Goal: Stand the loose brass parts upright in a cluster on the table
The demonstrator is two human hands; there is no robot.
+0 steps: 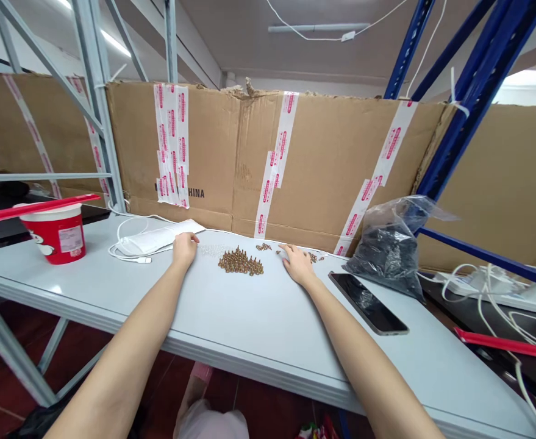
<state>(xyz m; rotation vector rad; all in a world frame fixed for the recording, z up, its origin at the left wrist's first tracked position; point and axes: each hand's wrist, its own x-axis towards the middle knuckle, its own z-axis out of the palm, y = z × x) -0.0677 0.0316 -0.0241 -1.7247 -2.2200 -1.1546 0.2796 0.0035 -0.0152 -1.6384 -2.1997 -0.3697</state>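
My left hand (186, 249) rests on the table, its fingers curled together beside a scatter of small clear pieces (213, 250). Whether anything is between those fingers is hidden. My right hand (297, 264) lies low over the tabletop with fingers stretched and thumb apart, close to a few loose brass-coloured pieces. Between the hands stands a dense group of small pointed brass-coloured pieces (241, 262), many of them upright. A smaller cluster of similar pieces (263, 247) lies behind it, and more brown pieces (314, 257) are partly behind my right hand.
A white power strip or adapter (155, 241) with cables lies left of my left hand. A red cup (61, 235) stands farther left. At right are a phone (368, 302) and a clear bag of dark contents (389, 256). Taped cardboard (213, 140) walls the table's back.
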